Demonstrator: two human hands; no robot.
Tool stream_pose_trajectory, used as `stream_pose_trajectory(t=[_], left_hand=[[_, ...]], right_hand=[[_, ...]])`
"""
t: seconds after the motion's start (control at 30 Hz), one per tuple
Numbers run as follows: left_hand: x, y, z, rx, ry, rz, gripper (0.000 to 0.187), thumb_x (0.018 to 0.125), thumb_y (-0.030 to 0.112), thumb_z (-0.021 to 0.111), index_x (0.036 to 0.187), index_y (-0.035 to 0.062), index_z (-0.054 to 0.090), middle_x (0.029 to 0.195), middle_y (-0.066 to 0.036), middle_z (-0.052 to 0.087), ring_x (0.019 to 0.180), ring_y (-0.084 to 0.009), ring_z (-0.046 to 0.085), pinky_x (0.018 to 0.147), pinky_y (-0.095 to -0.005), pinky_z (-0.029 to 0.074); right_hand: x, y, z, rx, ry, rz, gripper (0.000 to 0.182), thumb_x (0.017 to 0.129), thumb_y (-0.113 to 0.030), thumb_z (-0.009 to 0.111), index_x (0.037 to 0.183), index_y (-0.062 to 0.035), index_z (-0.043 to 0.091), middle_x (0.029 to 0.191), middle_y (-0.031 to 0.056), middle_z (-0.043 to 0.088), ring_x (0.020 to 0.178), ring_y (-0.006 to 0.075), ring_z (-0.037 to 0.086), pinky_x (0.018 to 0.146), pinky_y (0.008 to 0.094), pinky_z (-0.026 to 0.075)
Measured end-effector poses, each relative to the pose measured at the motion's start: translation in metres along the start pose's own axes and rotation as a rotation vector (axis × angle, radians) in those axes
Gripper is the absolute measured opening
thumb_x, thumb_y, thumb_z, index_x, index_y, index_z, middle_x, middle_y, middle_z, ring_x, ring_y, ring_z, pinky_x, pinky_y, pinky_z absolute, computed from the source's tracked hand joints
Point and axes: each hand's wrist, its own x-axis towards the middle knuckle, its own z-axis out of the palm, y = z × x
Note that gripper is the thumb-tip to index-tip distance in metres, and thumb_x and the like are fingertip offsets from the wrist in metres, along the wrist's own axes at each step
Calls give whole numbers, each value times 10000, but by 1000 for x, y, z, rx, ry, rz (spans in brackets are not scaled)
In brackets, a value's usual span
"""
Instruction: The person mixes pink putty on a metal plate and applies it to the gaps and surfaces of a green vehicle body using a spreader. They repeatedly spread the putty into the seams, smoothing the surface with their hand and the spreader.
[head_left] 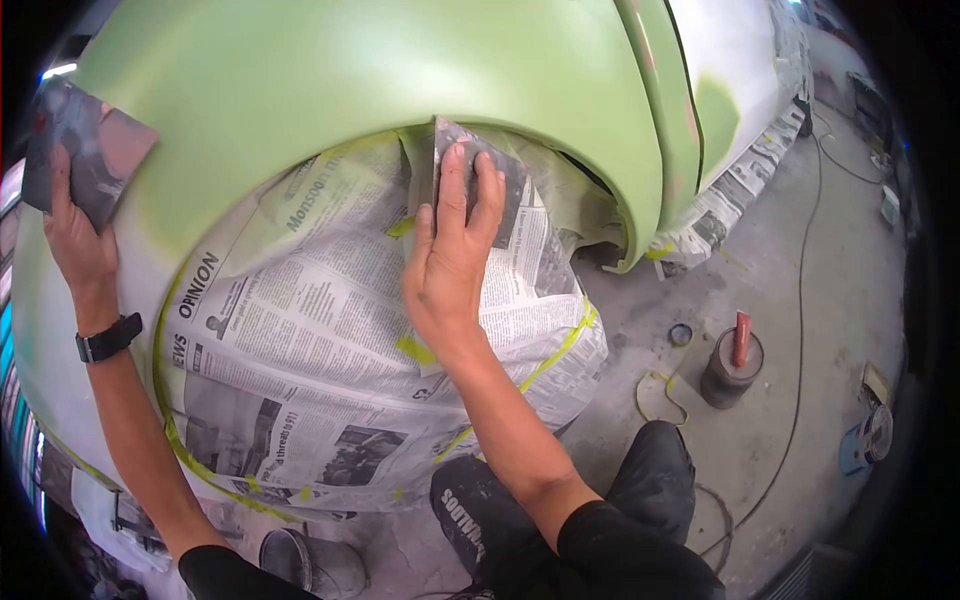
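My left hand (82,245), a watch on its wrist, is closed on a dark flat board with pink filler (122,140) on it, held up at the left beside the car body. In front of me, my right hand (445,270) presses its fingers on a thin dark grey putty spreader (512,200). The spreader's top edge lies at the rim of the wheel arch on the light green fender (400,70). Masking newspaper (310,310) covers the wheel opening below, edged with yellow-green tape (168,415).
On the floor to the right stands a dark can (728,382) with a red tool (741,338) on its lid. A blue can (865,440) is farther right. A cable (806,300) runs across the floor. A bucket (312,565) sits below, near my legs.
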Motion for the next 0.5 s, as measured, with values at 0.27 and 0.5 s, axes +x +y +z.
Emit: stream_pose_trajectory(t=[0.27,0.5], left_hand=[[2,-4,0,-93,18,12,484,1082,286,596,1440,-36,549,1413,-107,628,1257,-203,630,1098,-363,510],[-11,11,22,-100,69,-15,486,1075,300,610,1420,-40,569,1408,-103,630,1255,-193,630,1101,-351,505]], right_hand=[[5,-1,6,-42,29,-23,676,979,4,597,1608,-82,366,1593,301,256,1468,578,254,1218,627,254],[1,-7,-7,-53,21,0,635,998,-18,581,1598,-99,391,1572,301,283,1460,570,274,1211,624,268]])
